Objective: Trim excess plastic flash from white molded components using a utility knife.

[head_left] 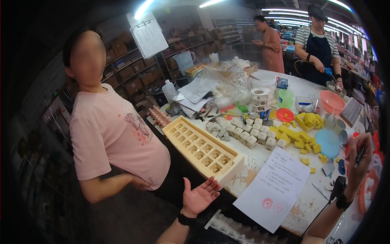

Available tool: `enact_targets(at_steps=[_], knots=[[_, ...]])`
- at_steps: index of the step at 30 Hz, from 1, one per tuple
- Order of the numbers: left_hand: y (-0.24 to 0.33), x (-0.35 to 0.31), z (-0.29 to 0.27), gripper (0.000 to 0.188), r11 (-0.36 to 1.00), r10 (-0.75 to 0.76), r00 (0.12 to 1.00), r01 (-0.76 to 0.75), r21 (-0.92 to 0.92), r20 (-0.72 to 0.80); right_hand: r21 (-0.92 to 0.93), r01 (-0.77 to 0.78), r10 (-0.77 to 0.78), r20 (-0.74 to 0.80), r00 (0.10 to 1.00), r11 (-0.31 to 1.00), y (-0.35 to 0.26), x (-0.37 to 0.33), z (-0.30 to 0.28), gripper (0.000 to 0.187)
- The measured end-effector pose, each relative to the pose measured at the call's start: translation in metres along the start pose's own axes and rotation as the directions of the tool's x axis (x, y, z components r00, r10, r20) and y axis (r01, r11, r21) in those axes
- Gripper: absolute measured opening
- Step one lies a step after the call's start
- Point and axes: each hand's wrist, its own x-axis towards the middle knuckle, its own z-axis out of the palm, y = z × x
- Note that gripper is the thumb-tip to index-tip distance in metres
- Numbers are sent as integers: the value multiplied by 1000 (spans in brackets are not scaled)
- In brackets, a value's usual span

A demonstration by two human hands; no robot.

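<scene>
My left hand (pixel 200 197) is palm up with its fingers spread and holds nothing. Just beyond its fingertips lies the near end of a long cream mould tray (pixel 232 174) with two rows of square recesses. Raised at the right, my right hand (pixel 360 151) has its fingers closed around a slim dark object (pixel 359 157), mostly hidden by the hand. Between the hands a handwritten sheet (pixel 273 187) with red stamps lies on the worn white table (pixel 294 217). Several whitish cube-shaped pieces (pixel 255 133) stand in rows beyond the sheet, beside yellow clay-like blocks (pixel 290 133).
A person in a pink shirt (pixel 118 130) stands left of the tray. Two other people (pixel 270 51) are across the table. A blue disc (pixel 327 143), a pink basket (pixel 332 101), a white bucket (pixel 263 80) and plastic bags (pixel 231 87) crowd the tabletop. Clear moulded plastic (pixel 239 229) sits below the table edge.
</scene>
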Motion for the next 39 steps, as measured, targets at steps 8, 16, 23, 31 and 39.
enact_targets(at_steps=[8, 16, 23, 31, 39], knots=[[8, -3, 12, 107, 996, 80, 996, -81, 25, 28, -11, 15, -15, -12, 1000, 1000, -3, 0, 2, 24], [28, 1, 32, 104, 975, 221, 974, -222, 19, 45, 33, 0, 1, -24, 1000, 999, -2, 0, 0, 25], [51, 17, 26, 103, 972, 234, 972, -234, -9, -11, 57, 14, -12, -28, 1000, 998, -2, 0, -1, 24], [44, 9, 22, 88, 981, 188, 982, -188, 39, -7, 45, 14, -12, -30, 999, 999, -4, 0, 2, 23], [46, 19, 40, 81, 988, 142, 989, -144, 54, 30, 23, 26, -25, -50, 998, 999, -2, 1, -1, 23]])
